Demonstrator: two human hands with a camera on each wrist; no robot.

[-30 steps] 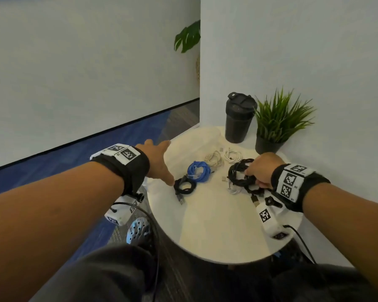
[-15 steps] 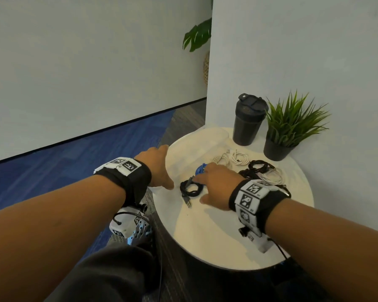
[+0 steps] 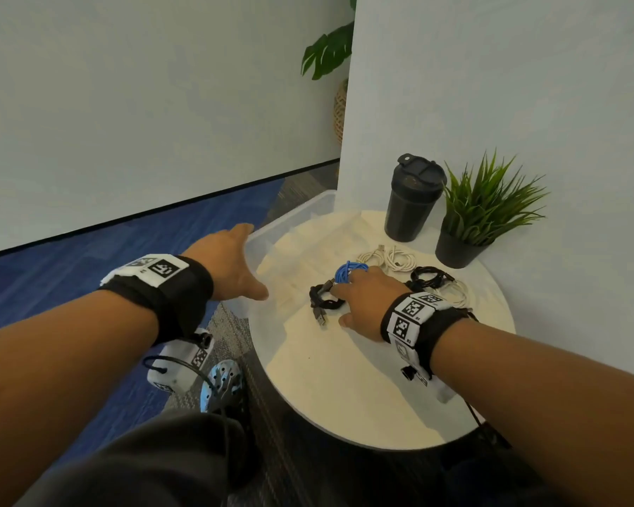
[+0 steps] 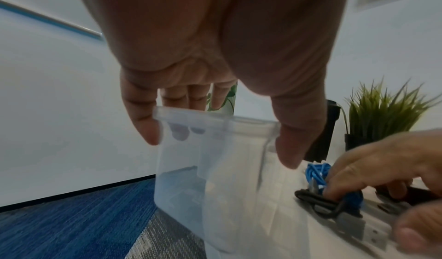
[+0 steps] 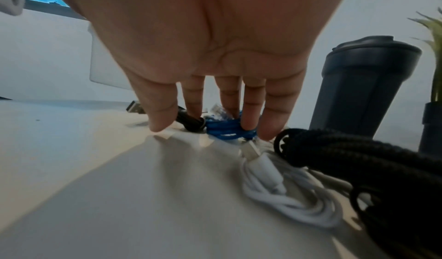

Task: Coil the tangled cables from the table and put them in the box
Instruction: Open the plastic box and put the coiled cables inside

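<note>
A clear plastic box [image 3: 310, 214] stands at the left edge of the round white table [image 3: 348, 389], and my left hand [image 3: 248, 258] holds its rim [image 4: 210, 116], fingers behind the wall and thumb in front. My right hand [image 3: 346, 292] is curled down over a blue coiled cable [image 3: 352, 270] next to a small black coil [image 3: 321, 300] with a USB plug. In the right wrist view the fingers [image 5: 248, 119] straddle the blue cable [image 5: 222, 130] while the thumb tip touches the table. Other cables lie to the right: beige [image 3: 388, 258], black braided [image 3: 430, 278], white [image 5: 282, 193].
A dark tumbler [image 3: 414, 199] and a potted green plant [image 3: 480, 221] stand at the back of the table by the wall. My knee and a shoe [image 3: 222, 382] are below the table's left side, over blue and grey carpet.
My right hand left the black braided cable and moved left onto the blue coil. My left hand reached forward to the box rim. The view shifted left.
</note>
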